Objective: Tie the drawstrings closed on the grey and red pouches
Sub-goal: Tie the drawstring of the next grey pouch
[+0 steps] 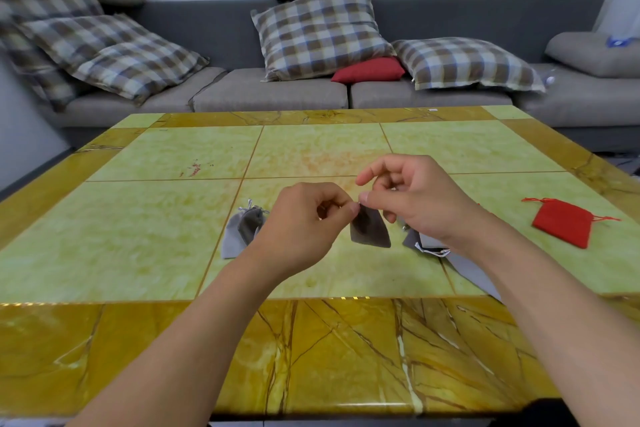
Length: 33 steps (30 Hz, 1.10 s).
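A small dark grey pouch [369,230] hangs above the table, held at its top between both hands. My left hand [304,218] pinches its drawstring on the left, and my right hand [412,198] pinches at the pouch's mouth on the right. Two grey pouches [242,229] with gathered tops lie on the table to the left. More grey pouches [460,265] with a white cord lie under my right forearm, partly hidden. A red pouch [562,226] with red drawstrings lies flat at the right.
The green and yellow marble table [173,243] fills the near view. Behind it stands a grey sofa [277,94] with checked cushions, a red cushion [369,70] and a heap of dark clothing.
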### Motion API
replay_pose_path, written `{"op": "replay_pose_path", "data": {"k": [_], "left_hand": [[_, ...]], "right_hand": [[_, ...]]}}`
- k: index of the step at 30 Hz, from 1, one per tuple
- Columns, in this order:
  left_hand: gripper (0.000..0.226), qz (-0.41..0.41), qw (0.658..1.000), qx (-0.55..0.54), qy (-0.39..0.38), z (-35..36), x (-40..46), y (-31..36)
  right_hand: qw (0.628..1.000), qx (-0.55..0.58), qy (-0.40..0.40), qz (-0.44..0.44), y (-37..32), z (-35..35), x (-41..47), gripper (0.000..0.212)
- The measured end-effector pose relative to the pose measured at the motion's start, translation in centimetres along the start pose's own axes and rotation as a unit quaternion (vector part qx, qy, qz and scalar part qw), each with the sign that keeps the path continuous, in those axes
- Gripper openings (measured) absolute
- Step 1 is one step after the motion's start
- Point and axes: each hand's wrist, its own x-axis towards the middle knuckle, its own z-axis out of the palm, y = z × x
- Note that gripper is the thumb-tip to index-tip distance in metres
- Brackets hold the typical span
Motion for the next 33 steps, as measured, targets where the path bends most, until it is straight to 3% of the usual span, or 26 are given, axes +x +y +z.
{"op": "replay_pose_path", "data": {"k": [6,11,17,24,27,33], "left_hand": [[0.018,-0.043,0.999,-0.034,0.001,0.33,0.31,-0.12],[0.024,-0.031,0.991,-0.127,-0.021,0.16,0.41,0.25],[0.025,-0.089,0.968,-0.234,-0.021,-0.02,0.44,0.19],[0.022,-0.094,0.97,-0.224,0.0,-0.12,0.76,-0.26],[0.021,-0.091,0.972,-0.216,-0.001,0.05,0.69,-0.13],[0.019,-0.105,0.964,-0.243,-0.006,0.15,0.88,-0.37]], "right_hand": [[0.997,-0.066,-0.012,-0.024,0.29,-0.55,-0.3,0.004],[0.993,-0.106,-0.015,-0.042,0.42,-0.37,-0.2,0.008],[0.991,-0.116,-0.027,-0.058,0.36,-0.06,-0.08,0.005],[0.989,-0.142,0.013,-0.037,0.63,-0.15,-0.07,0.013],[0.977,-0.212,0.001,-0.024,0.57,-0.19,-0.24,0.006],[0.964,-0.261,-0.002,-0.052,0.1,-0.07,-0.43,0.015]]}}
